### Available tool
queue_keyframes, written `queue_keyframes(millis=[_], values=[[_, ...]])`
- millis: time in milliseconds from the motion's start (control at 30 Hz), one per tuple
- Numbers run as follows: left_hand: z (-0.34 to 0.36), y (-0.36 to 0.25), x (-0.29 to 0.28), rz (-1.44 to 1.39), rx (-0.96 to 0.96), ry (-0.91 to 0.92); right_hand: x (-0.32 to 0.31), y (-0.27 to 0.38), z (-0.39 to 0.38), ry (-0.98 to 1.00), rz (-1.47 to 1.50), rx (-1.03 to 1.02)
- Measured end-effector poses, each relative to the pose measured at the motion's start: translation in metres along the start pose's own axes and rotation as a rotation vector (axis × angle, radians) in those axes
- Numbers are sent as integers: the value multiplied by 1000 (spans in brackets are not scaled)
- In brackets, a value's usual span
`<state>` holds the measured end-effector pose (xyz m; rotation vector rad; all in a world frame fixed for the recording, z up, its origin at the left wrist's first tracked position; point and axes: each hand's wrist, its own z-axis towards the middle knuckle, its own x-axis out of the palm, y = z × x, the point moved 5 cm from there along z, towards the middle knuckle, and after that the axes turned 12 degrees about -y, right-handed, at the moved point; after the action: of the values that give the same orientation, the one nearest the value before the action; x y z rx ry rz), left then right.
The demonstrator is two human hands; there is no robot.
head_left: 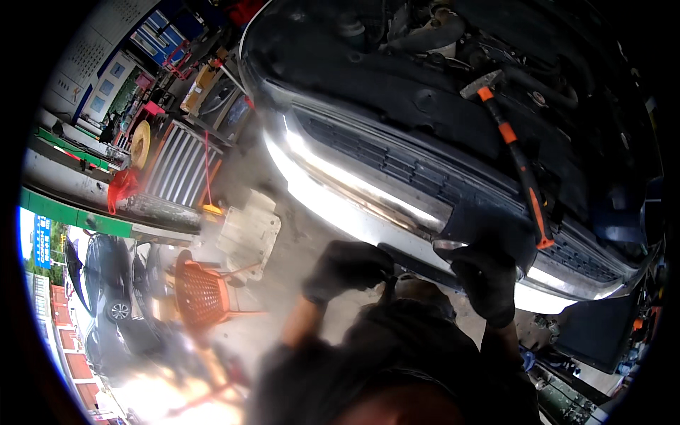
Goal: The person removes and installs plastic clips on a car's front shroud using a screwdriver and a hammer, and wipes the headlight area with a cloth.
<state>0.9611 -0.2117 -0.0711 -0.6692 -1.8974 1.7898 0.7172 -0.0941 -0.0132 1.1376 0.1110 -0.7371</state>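
The front of a car fills the upper right, with a dark cover (pixel 418 106) over the front of its engine bay and a white bumper (pixel 333 205) below. My left hand (pixel 347 269), in a black glove, is just off the bumper's lower edge, its fingers curled together. Whatever they hold, if anything, is hidden. My right hand (pixel 487 282), also black-gloved, is closed in front of the grille beside a chrome strip (pixel 397 202); I cannot make out what is in it. Above it a hammer (pixel 511 138) with a black and orange handle lies across the front of the engine bay.
An orange plastic chair (pixel 202 290) and a pale, dirty panel (pixel 249 234) are on the floor to the left. Beyond them are a slatted metal rack (pixel 185 164) and a red-handled broom (pixel 207 177). A dark parked car (pixel 106 276) shows at far left. A dark flat panel (pixel 595 333) stands lower right.
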Motion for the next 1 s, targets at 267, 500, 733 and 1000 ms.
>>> queue_keyframes(millis=[267, 500, 733, 1000], values=[[66, -72, -131, 56, 119, -413, 5, -5, 50, -254, 44, -110], [199, -145, -223, 499, 263, -301, 5, -13, 36, -365, -84, 133], [343, -128, -236, 963, 407, 372, 24, -11, 23, -654, -152, 380], [361, -128, -208, 968, 578, 807, 103, 42, 86, -799, -64, 311]])
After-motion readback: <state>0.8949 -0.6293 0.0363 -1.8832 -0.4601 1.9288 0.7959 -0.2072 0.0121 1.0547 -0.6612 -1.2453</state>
